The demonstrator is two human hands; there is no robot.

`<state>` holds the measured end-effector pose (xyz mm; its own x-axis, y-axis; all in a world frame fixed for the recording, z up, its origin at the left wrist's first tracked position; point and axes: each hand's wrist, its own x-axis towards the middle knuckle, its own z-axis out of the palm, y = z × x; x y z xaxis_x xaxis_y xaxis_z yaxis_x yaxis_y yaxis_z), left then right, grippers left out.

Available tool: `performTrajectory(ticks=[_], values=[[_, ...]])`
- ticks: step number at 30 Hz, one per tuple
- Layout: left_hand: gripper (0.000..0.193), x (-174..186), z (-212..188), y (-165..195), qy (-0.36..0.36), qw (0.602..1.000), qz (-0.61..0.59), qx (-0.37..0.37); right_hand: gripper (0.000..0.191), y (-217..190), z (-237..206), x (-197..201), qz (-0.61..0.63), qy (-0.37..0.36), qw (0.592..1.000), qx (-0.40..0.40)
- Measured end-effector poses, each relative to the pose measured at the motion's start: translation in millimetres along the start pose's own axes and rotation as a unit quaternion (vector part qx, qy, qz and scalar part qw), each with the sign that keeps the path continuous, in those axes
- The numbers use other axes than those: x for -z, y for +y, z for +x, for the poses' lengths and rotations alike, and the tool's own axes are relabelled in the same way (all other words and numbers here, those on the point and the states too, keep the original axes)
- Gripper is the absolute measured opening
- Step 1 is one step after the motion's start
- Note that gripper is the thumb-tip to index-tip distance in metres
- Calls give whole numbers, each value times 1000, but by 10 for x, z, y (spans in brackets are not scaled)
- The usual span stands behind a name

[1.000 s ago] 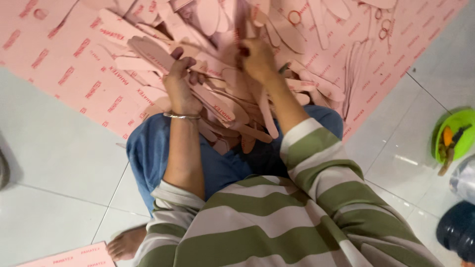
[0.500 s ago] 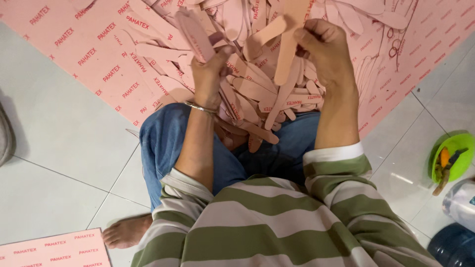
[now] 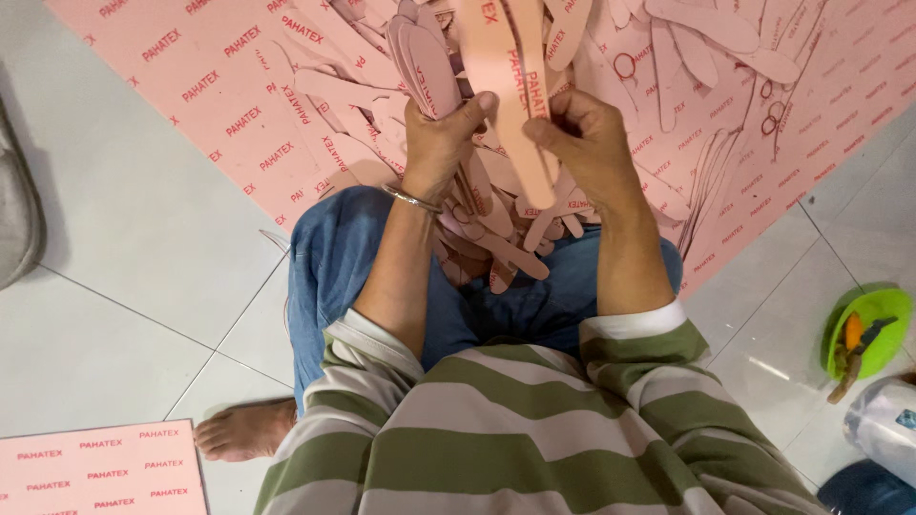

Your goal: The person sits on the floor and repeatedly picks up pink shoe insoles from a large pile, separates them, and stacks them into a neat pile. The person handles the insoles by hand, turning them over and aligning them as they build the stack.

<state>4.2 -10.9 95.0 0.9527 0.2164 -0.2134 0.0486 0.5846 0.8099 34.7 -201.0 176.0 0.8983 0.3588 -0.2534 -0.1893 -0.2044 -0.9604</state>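
Pale floor tiles (image 3: 124, 248) spread out under me in the head view, with a big pink printed sheet (image 3: 229, 105) laid across them ahead of my knees and a heap of pink cut-out insoles (image 3: 668, 57) scattered over it. I sit on the floor in blue jeans (image 3: 334, 257) and a green-and-cream striped top, one bare foot (image 3: 243, 429) tucked out to my left. My left hand (image 3: 441, 133) has its grip closed around a small bunch of insole pieces (image 3: 425, 57) that stand up out of the fist, a thin metal bangle (image 3: 412, 198) on that wrist. My right hand (image 3: 587, 143) is just beside it, thumb and fingers pinched on one long insole (image 3: 520, 105), which runs upright between both hands, its upper end rising above my knuckles and its lower end hanging below them. More loose pieces (image 3: 496, 248) lie in my lap right under the grip. Off to my right on the tiles sits a green bowl (image 3: 883, 315) with small tools in it, well apart from my hands, and a second pink sheet (image 3: 100, 467) lies near my foot.
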Motion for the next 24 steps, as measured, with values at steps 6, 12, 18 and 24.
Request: performTrajectory(ticks=[6,12,18,24], values=[[20,18,57,-23,53,996,-55,-34,17,-1,-7,59,-1,108,987,122],[24,22,-66,36,-13,997,-56,-59,25,22,27,242,-191,216,873,393],[48,25,-115,126,-204,948,-204,-139,26,136,-25,370,-115,193,910,348],[52,20,-137,176,-275,916,-288,-54,30,159,-113,395,-77,173,912,364]])
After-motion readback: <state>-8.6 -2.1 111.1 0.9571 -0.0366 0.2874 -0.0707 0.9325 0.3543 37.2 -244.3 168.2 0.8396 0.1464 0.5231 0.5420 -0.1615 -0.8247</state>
